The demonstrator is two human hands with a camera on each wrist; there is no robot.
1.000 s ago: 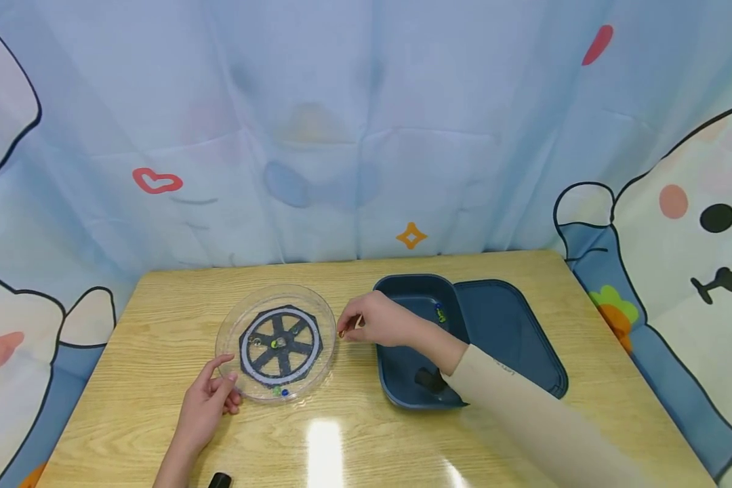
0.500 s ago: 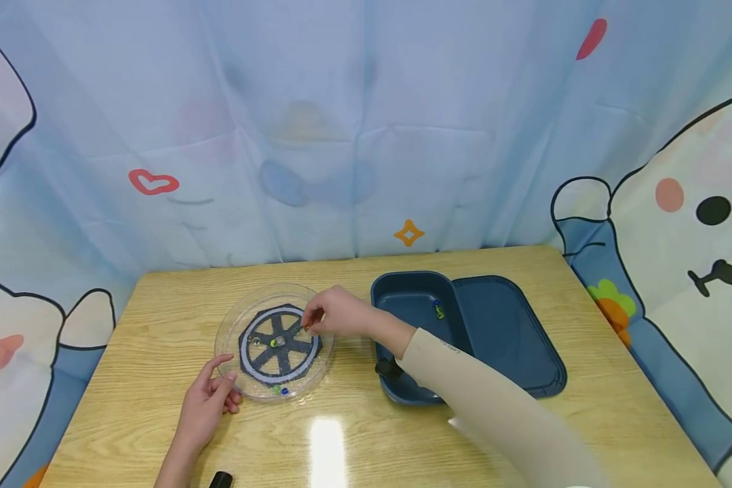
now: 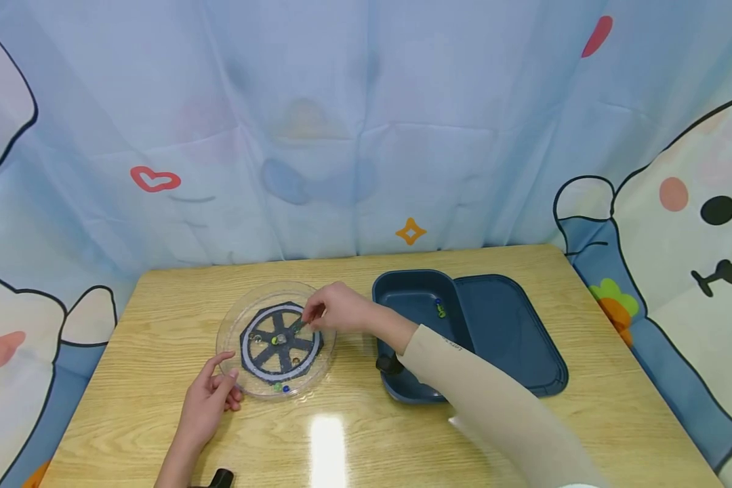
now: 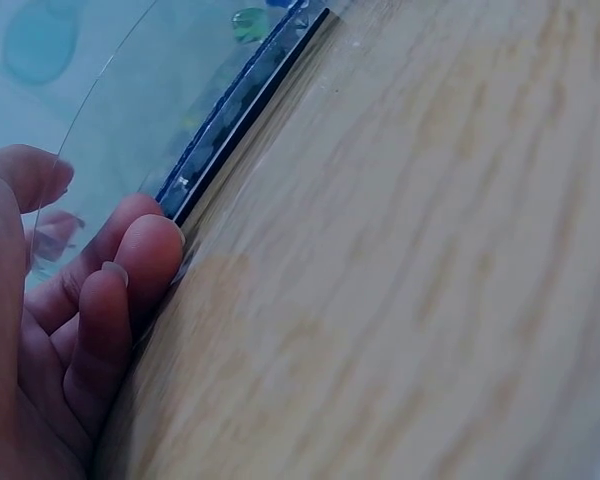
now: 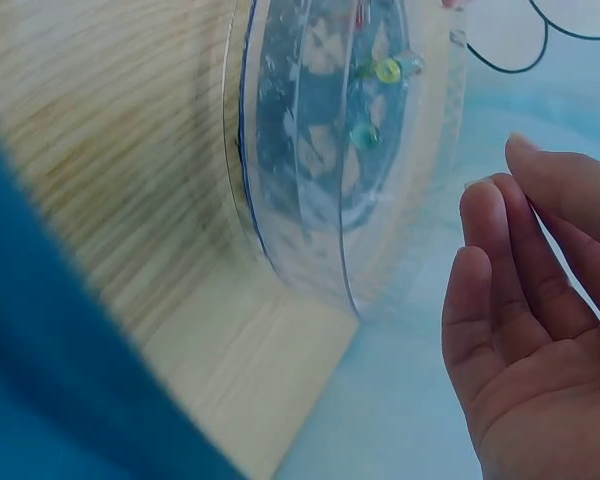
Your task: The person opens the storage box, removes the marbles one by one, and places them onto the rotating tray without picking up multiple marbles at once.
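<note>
A clear round dish stands on the table, with a dark wheel-shaped pattern showing through it. Several glass marbles lie inside, among them a blue one, an amber one and a yellow-green one. My left hand holds the dish at its near left rim, its lower fingers curled against the base in the left wrist view. Over the dish's right side hovers my right hand. Its fingertips are close together, and the right wrist view shows nothing between them.
Right of the dish is a deep dark-blue bin with a few marbles in it. Against its right side lies a flat dark-blue lid or tray. A patterned curtain hangs behind the wooden table.
My right hand has moved left from beside the bin to over the dish and let go of an amber marble, which now lies inside. My left hand has stayed at the rim.
</note>
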